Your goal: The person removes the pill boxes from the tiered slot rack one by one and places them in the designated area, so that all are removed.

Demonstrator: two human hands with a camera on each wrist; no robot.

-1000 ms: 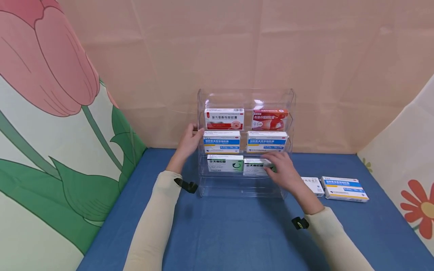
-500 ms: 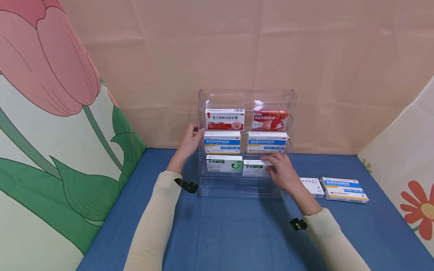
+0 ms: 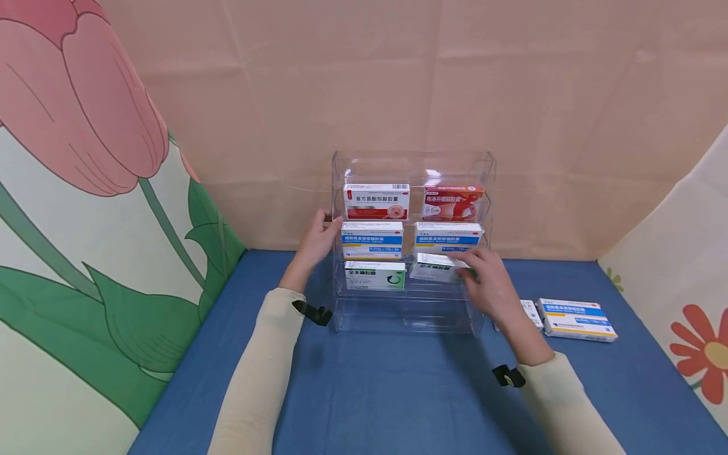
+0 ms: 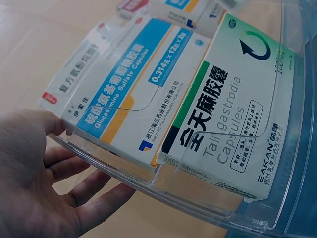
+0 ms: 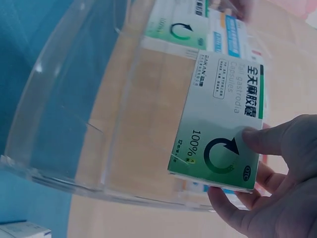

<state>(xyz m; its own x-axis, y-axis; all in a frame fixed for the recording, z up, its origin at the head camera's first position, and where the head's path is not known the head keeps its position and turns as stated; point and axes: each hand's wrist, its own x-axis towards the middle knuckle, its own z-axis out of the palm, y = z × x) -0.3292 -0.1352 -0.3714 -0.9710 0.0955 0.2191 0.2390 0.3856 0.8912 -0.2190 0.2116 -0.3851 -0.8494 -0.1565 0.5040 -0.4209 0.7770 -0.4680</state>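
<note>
A clear tiered display rack (image 3: 372, 314) stands on the blue table, holding medicine boxes in rows. My left hand (image 3: 317, 239) holds the rack's left side edge; in the left wrist view its thumb is near the front and the other fingers lie behind the panel. With thumb and fingers, my right hand (image 3: 490, 282) pinches one end of a white-and-green medicine box (image 5: 218, 119), slightly tilted at the third row's right. A matching green box (image 4: 233, 114) sits at that row's left. Above are two blue-striped boxes (image 3: 372, 241), partly covered at the right by the held box.
The top row holds a red-and-white box (image 3: 376, 202) and a red box (image 3: 452, 203). On the table to the right lie a blue-striped box (image 3: 577, 320) and a white box (image 3: 531, 314), partly hidden by my right arm. A fabric backdrop (image 3: 273, 126) hangs behind.
The right hand has lifted the right green box up from its low spot in the third row, and it now tilts. My left hand stays on the rack's side.
</note>
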